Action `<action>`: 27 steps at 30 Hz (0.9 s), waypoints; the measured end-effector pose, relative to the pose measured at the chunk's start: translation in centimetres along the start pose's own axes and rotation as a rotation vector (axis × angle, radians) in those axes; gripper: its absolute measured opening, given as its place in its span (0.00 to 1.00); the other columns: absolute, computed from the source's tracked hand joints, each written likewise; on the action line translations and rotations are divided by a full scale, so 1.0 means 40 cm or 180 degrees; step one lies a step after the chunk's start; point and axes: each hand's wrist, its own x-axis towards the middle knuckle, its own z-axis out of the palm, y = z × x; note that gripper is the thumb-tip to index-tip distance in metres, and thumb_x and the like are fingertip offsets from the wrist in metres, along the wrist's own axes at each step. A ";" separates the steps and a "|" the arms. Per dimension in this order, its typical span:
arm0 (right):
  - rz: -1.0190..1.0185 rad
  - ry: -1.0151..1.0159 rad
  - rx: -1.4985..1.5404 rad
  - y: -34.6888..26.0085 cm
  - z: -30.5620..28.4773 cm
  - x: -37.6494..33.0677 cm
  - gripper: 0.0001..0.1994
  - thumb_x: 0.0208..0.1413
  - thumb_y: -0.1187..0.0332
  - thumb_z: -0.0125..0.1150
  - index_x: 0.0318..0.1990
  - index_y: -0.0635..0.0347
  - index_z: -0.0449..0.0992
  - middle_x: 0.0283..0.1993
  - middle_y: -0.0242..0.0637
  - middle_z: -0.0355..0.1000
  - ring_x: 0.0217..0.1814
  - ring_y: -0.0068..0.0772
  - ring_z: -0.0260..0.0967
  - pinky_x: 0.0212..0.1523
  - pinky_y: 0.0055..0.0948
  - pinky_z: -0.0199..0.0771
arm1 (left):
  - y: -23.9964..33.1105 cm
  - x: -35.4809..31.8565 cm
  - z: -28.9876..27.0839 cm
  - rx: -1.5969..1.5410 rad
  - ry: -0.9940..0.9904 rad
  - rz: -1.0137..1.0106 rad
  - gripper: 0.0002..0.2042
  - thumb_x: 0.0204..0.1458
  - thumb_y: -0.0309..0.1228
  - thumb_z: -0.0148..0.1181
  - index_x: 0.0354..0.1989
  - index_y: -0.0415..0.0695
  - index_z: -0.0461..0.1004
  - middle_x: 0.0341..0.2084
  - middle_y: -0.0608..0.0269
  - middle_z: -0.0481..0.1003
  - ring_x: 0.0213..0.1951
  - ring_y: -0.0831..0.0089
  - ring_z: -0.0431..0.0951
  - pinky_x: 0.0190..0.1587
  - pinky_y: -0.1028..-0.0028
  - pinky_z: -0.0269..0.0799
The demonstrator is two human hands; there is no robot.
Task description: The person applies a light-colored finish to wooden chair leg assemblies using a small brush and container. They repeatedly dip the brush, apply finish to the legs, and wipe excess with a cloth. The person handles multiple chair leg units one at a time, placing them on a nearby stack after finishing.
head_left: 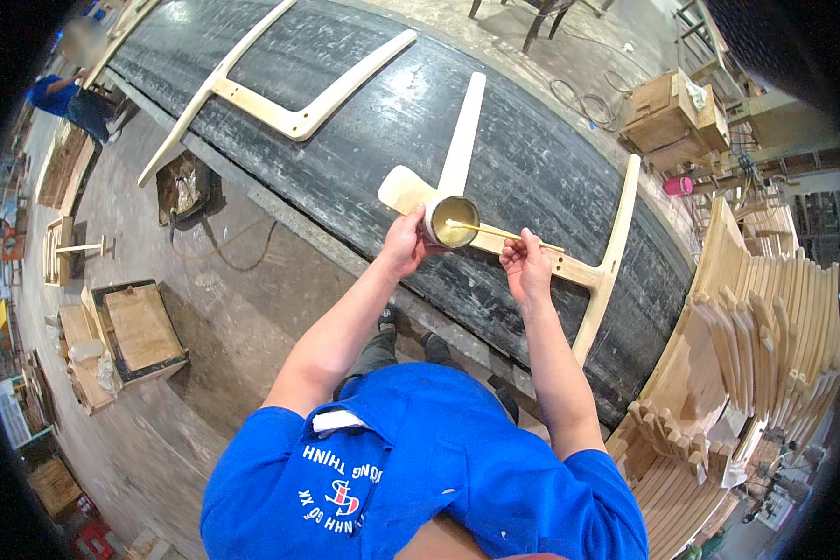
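My left hand (405, 245) is closed around the side of a round can (453, 221) with pale, creamy stuff in it. The can is tipped so that its open mouth shows. A thin yellowish stick (506, 233) is pinched in my right hand (528, 266), its far end inside the can. Behind and below both hands lies a pale wooden frame piece (579, 271) on a dark worktable (364, 177). One upright wooden part (464, 135) and a rounded wooden end (403, 189) show beyond the can, which hides where they meet.
Another wooden frame (294, 121) lies on the table's left part. Stacked wooden pieces (775, 327) stand at the right, near a wooden box (667, 117). On the floor at left are a black container (185, 182) and a topped crate (140, 327). Another person (70, 98) stands far left.
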 end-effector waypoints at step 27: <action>-0.2124 -0.1617 -0.4701 0.030 0.167 0.134 0.10 0.51 0.66 0.60 0.27 0.62 0.68 0.20 0.44 0.67 0.22 0.41 0.69 0.24 0.34 0.67 | -0.053 -0.211 -0.312 -0.0653 0.1111 0.0252 0.23 0.62 0.45 0.28 0.57 0.43 0.59 0.50 0.54 0.69 0.48 0.58 0.73 0.46 0.54 0.73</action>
